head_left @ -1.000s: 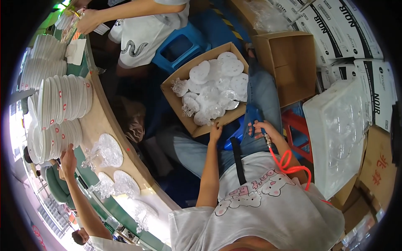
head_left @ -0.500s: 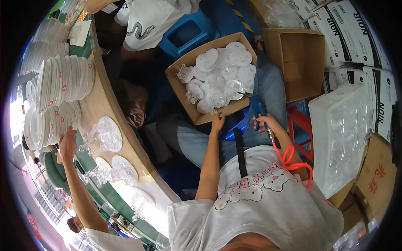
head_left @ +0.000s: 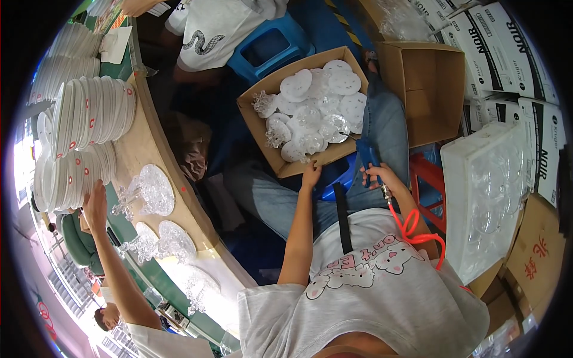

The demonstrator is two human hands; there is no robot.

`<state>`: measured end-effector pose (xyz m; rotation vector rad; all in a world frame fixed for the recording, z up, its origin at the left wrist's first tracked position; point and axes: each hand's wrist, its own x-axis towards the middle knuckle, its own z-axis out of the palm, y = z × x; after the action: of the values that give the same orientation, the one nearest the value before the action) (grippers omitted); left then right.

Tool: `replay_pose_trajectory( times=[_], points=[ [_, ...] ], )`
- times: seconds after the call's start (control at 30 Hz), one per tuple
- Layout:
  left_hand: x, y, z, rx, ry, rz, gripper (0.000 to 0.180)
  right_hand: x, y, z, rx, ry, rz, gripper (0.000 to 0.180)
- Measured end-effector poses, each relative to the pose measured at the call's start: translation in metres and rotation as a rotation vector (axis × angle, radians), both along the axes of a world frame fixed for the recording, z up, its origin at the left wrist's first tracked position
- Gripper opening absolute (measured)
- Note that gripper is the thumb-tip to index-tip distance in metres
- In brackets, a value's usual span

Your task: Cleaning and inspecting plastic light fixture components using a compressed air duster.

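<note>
- T-shirt (head_left: 358, 310): off-white, loose, softly creased across the front; short-sleeved, the left sleeve (head_left: 261, 307) wide at the hem;
- Chest print (head_left: 361, 275): row of white cartoon animal heads, outlined dark, with pink details;
- Lettering (head_left: 373, 257): pink, outlined, set in line with the heads;
- Strap (head_left: 342, 224): black, flat, narrow, at the waist;
- Trousers (head_left: 385, 122): blue denim, faded paler over the thighs;
- Forearms (head_left: 296, 238) and fingers (head_left: 310, 174): bare.
</note>
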<state>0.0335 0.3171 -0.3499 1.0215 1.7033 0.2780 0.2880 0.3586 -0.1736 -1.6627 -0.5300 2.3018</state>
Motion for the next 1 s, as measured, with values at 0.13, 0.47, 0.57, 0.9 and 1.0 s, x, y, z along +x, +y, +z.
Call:
replay_pose_trajectory(
  times=[0.13, 0.47, 0.57, 0.9, 1.0],
  points=[
    [-0.004, 0.0, -0.003, -0.002, 0.002, -0.002, 0.046, -0.002, 0.001, 0.002, -0.003, 0.026, -0.018, 0.027],
    [0.002, -0.002, -0.001, 0.024, 0.031, -0.016, 0.046, 0.002, -0.001, 0.003, 0.009, -0.002, 0.009, 0.027],
    [0.004, 0.001, -0.001, 0.017, 0.02, -0.002, 0.046, 0.002, 0.001, 0.003, 0.002, -0.004, 0.012, 0.028],
    [0.007, 0.002, -0.003, 0.009, 0.042, 0.001, 0.046, 0.006, 0.002, -0.008, -0.056, 0.088, -0.037, 0.024],
    [0.007, 0.001, -0.002, 0.032, 0.045, 0.011, 0.048, 0.007, 0.002, -0.009, -0.025, 0.099, 0.011, 0.031]
  ],
)
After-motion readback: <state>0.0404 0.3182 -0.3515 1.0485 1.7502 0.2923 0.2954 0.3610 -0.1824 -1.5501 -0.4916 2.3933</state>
